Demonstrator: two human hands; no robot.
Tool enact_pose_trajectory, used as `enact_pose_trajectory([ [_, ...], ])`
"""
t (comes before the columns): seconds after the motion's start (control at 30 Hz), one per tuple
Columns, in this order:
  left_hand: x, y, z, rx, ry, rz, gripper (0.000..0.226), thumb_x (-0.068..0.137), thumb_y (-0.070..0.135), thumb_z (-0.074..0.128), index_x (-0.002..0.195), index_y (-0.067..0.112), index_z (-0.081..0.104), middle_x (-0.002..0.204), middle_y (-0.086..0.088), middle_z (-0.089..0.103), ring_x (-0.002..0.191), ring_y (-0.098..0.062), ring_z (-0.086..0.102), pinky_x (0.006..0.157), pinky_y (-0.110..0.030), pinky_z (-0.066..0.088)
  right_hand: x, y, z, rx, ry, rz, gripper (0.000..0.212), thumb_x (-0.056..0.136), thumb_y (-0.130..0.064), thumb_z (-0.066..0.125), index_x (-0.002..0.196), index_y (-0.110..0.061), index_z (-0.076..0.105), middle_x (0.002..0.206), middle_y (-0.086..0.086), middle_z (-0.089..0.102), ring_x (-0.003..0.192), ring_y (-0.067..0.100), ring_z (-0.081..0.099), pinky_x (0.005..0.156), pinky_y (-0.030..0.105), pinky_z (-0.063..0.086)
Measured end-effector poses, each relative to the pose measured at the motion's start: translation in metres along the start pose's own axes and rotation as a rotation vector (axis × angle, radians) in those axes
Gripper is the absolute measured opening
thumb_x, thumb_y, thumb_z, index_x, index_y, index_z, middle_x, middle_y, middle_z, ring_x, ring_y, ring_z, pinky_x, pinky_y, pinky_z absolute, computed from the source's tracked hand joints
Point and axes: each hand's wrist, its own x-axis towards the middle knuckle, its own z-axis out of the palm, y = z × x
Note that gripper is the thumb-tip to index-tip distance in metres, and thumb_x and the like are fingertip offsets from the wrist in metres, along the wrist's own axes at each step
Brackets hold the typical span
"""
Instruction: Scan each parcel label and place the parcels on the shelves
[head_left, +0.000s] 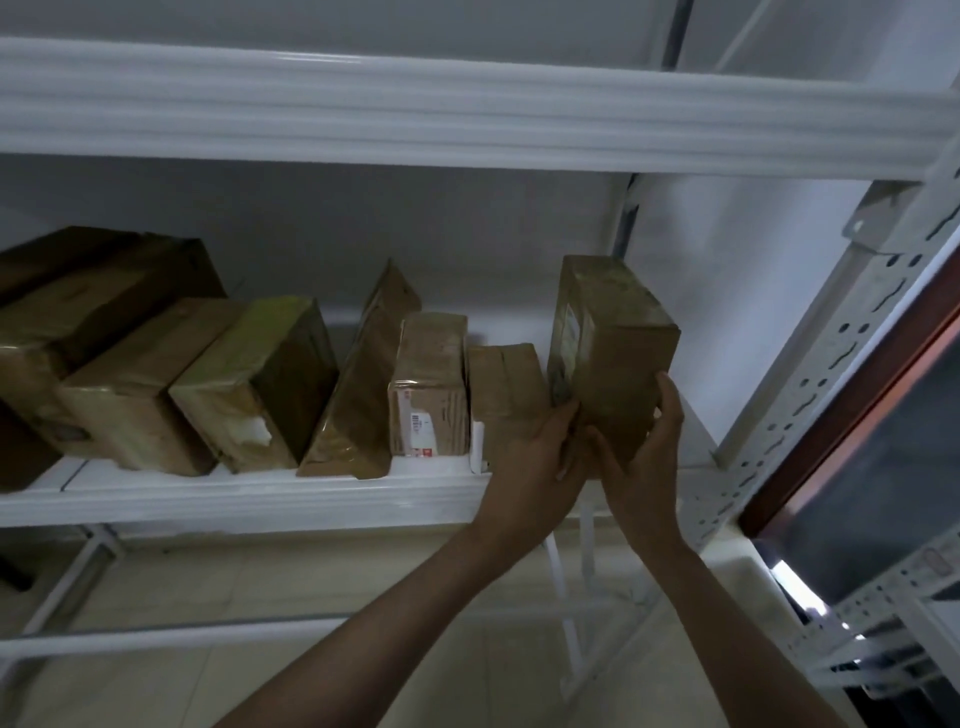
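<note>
Both hands hold a tall brown cardboard parcel wrapped in clear tape (608, 353) upright at the right end of a white metal shelf (260, 493). The left hand (535, 447) grips the parcel's lower left edge, its fingers curled round the near corner. The right hand (649, 457) cups the lower right side, its thumb lying across the front face and its fingers wrapped round the far edge. A pale label shows on the parcel's left face, too blurred to read. The parcel's base is hidden behind the hands, so whether it rests on the shelf cannot be told.

Just to its left stands a low brown box (506, 395), then a small brown box with a white printed label (428, 389), a thin brown parcel leaning to the right (363, 384), and more taped brown boxes (130, 364) tilted in a row toward the left end. A perforated white upright post (810, 395) rises at the right.
</note>
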Motion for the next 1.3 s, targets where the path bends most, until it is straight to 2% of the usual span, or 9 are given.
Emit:
enact_pose_trajectory([
  [0.17, -0.011, 0.000, 0.000, 0.009, -0.033, -0.036, 0.051, 0.094, 0.021, 0.057, 0.142, 0.008, 0.045, 0.113, -0.010, 0.067, 0.094, -0.019, 0.066, 0.083, -0.034, 0.057, -0.003, -0.002, 0.004, 0.065, -0.013, 0.029, 0.080, 0.079, -0.037, 0.068, 0.142, -0.030, 0.019, 0.140, -0.003, 0.034, 0.125, 0.011, 0.044, 0.096, 0.020, 0.044],
  [0.27, -0.014, 0.001, -0.003, 0.016, -0.022, -0.050, 0.056, 0.091, 0.018, 0.059, 0.144, 0.006, 0.043, 0.115, -0.012, 0.066, 0.094, -0.021, 0.066, 0.083, -0.036, 0.057, -0.005, -0.004, 0.008, 0.126, 0.010, 0.042, 0.089, 0.078, -0.017, 0.078, 0.143, -0.009, 0.018, 0.130, -0.019, 0.037, 0.110, -0.015, 0.049, 0.083, 0.007, 0.046],
  [0.43, -0.019, 0.007, -0.008, 0.031, 0.002, -0.009, 0.054, 0.091, 0.019, 0.056, 0.143, 0.009, 0.044, 0.113, -0.011, 0.067, 0.089, -0.022, 0.068, 0.077, -0.039, 0.059, -0.007, -0.014, 0.014, 0.200, 0.070, 0.162, 0.098, 0.072, -0.017, 0.082, 0.143, -0.010, 0.015, 0.126, 0.000, 0.044, 0.095, -0.013, 0.057, 0.070, 0.007, 0.049],
  [0.57, -0.016, 0.012, -0.005, -0.001, -0.023, 0.018, 0.059, 0.092, 0.026, 0.052, 0.147, 0.014, 0.034, 0.116, -0.011, 0.065, 0.087, -0.026, 0.068, 0.070, -0.043, 0.058, -0.003, -0.014, 0.007, 0.253, 0.125, 0.292, 0.098, 0.072, -0.016, 0.083, 0.144, -0.012, 0.016, 0.116, -0.011, 0.048, 0.089, -0.017, 0.058, 0.069, 0.006, 0.049],
  [0.77, -0.003, 0.024, 0.006, 0.042, -0.117, 0.161, 0.052, 0.091, 0.014, 0.057, 0.141, 0.008, 0.042, 0.124, -0.011, 0.061, 0.109, -0.022, 0.058, 0.087, -0.035, 0.053, 0.003, -0.003, -0.013, 0.364, 0.190, 0.585, 0.075, 0.077, -0.028, 0.078, 0.136, -0.009, 0.036, 0.121, 0.002, 0.058, 0.098, 0.004, 0.061, 0.084, 0.031, 0.056],
  [0.87, -0.001, 0.024, 0.015, 0.094, -0.139, 0.188, 0.050, 0.092, 0.013, 0.056, 0.140, 0.006, 0.043, 0.124, -0.012, 0.060, 0.108, -0.022, 0.058, 0.085, -0.036, 0.054, 0.004, 0.006, -0.014, 0.559, 0.117, 0.779, 0.056, 0.084, -0.031, 0.070, 0.130, -0.006, 0.052, 0.121, 0.011, 0.064, 0.106, 0.024, 0.064, 0.062, 0.028, 0.058],
  [1.0, 0.002, 0.019, 0.021, 0.154, -0.197, 0.193, 0.050, 0.094, 0.012, 0.053, 0.142, 0.002, 0.040, 0.138, -0.015, 0.051, 0.126, -0.025, 0.049, 0.097, -0.039, 0.050, 0.003, 0.006, -0.014, 0.537, 0.031, 0.925, 0.050, 0.090, -0.042, 0.058, 0.121, -0.003, 0.060, 0.114, 0.015, 0.067, 0.094, 0.024, 0.066, 0.046, 0.020, 0.051],
  [1.13, 0.004, 0.015, 0.018, 0.170, -0.235, 0.201, 0.056, 0.092, 0.011, 0.058, 0.143, 0.000, 0.038, 0.145, -0.016, 0.044, 0.133, -0.026, 0.043, 0.105, -0.034, 0.045, 0.015, 0.008, -0.028, 0.352, -0.169, 0.994, 0.053, 0.088, -0.053, 0.056, 0.116, -0.008, 0.062, 0.097, 0.013, 0.072, 0.081, 0.025, 0.070, 0.054, 0.030, 0.056],
  [1.3, -0.003, 0.012, 0.010, 0.138, -0.300, 0.190, 0.057, 0.092, 0.013, 0.058, 0.143, 0.000, 0.037, 0.145, -0.016, 0.043, 0.131, -0.026, 0.044, 0.101, -0.038, 0.048, 0.017, -0.002, -0.035, 0.289, -0.307, 1.012, 0.052, 0.090, -0.054, 0.052, 0.086, -0.004, 0.067, 0.084, 0.022, 0.071, 0.076, 0.037, 0.069, 0.067, 0.044, 0.059],
])
